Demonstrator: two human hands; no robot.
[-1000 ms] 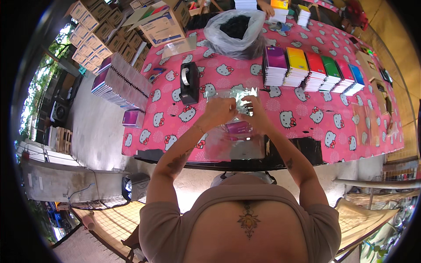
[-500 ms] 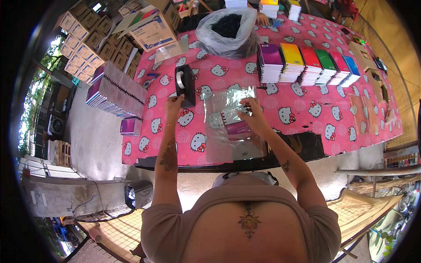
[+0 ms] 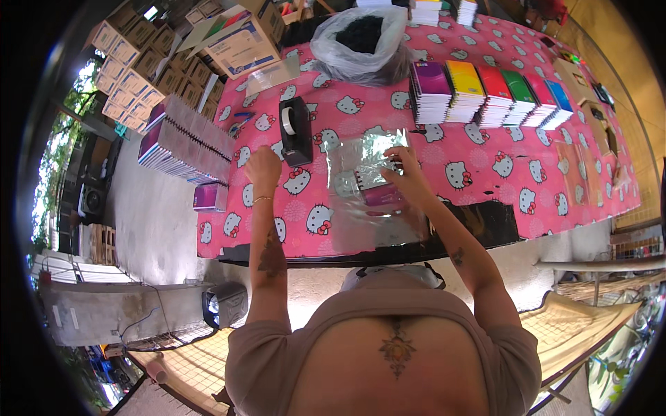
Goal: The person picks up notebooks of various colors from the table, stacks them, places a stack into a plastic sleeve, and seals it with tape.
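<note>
A spiral notebook with a purple and white cover lies before me, under or inside a clear plastic sheet; glare hides which. Over the notebook's upper part, my right hand has its fingers bent and pinching at the shiny plastic. My left hand is closed, knuckles up, just left of a black tape dispenser and apart from it. What its fingers hold, if anything, is hidden.
Stacks of coloured notebooks stand at the back right. A white plastic bag of black items stands behind. Tall notebook stacks line the left edge, near scissors and an opened carton. Black sheeting covers the near edge.
My left hand has left the tape dispenser's near end and moved left and slightly toward me. My right hand stays on the plastic over the notebook. The view has shifted slightly.
</note>
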